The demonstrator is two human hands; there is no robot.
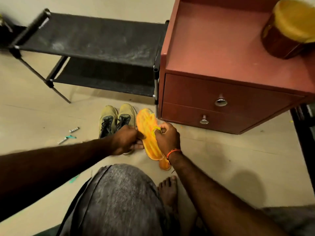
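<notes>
An orange shoe [148, 132] is turned on its side with its ribbed sole facing me, just above the floor. My right hand [167, 136] grips it from the right, fingers curled round a yellow part at its edge. My left hand [127, 139] grips the shoe's left edge, thumb on the sole. A pair of olive-green lace-up shoes [116, 119] stands on the floor just left of it, partly hidden by my left hand.
A black two-shelf shoe rack [95, 41] stands at the back. A red-brown two-drawer cabinet [226, 92] is at right, with a round brown and yellow box [289, 29] on top. Small scraps [68, 135] lie on the floor at left. My knee and bare foot [167, 189] are below.
</notes>
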